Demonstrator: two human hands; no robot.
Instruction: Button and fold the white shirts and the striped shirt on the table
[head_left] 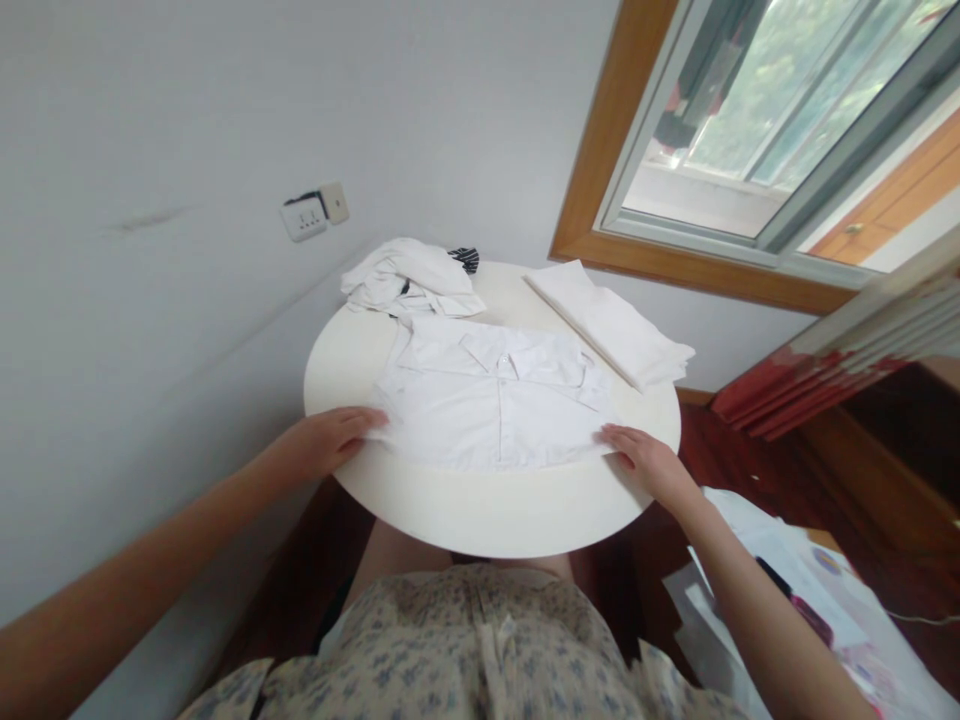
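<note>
A folded white collared shirt [495,400] lies front-up on a round white table [487,510]. My left hand [326,440] rests at the shirt's lower left corner, fingers curled onto the fabric edge. At the lower right corner, my right hand [645,460] presses flat on the fabric with its fingers stretched out. Both hands touch the shirt's near edge.
A crumpled white garment pile [409,280] with a striped dark piece [465,258] sits at the table's far left. A folded white stack [611,325] lies at the far right. A wall socket [311,212], a window [757,130] and papers on the floor [795,590] surround the table.
</note>
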